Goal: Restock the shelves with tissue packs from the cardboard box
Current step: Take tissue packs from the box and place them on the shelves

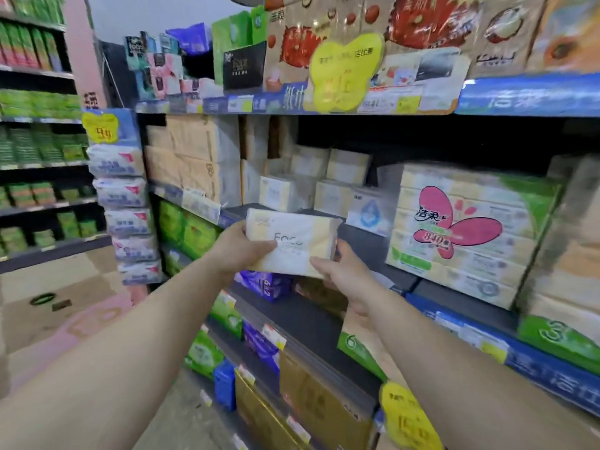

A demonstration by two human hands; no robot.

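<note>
left hand (pixel 242 246) grips tissue pack (pixel 292 241) at its left end | right hand (pixel 341 271) clasps its right end | pack held before the shelf (pixel 367 241), near stacked packs (pixel 285 190)

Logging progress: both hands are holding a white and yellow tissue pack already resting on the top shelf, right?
Not quite. In the head view both hands, left and right, hold the tissue pack in the air before the middle shelf, not on the top shelf.

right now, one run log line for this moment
stage: shelving | left hand: holds tissue pack | right hand: holds same pack | pack: at front of middle shelf, not yet set down
</note>
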